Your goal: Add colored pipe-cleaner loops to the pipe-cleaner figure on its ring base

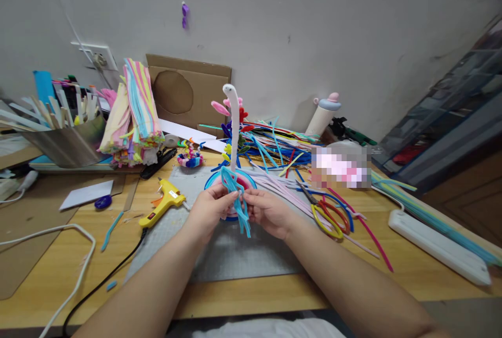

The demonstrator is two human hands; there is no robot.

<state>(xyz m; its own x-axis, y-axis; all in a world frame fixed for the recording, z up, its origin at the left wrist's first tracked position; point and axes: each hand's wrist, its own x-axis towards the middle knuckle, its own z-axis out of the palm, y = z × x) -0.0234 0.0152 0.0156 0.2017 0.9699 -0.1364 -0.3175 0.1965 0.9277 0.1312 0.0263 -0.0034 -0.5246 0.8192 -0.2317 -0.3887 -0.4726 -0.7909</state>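
Between my two hands is a bunch of light-blue pipe cleaners (243, 225), bent over at the top with loose ends hanging down. My left hand (207, 204) pinches it from the left, and the fingertips of my right hand (270, 212) close on it from the right. Just behind them lies a round coiled base (212, 180) with a blue rim and pink and white rings, partly covered by my hands. A fuzzy white stem (234, 134) with a curved top and small dark eyes rises upright behind the bunch.
A yellow glue gun (167, 201) lies left on a grey mat (227, 265). Yellow-handled scissors (319, 212) lie right among loose pipe cleaners (270, 144). Farther right is a white power strip (439, 246). A metal container (72, 144) of sticks stands at the left.
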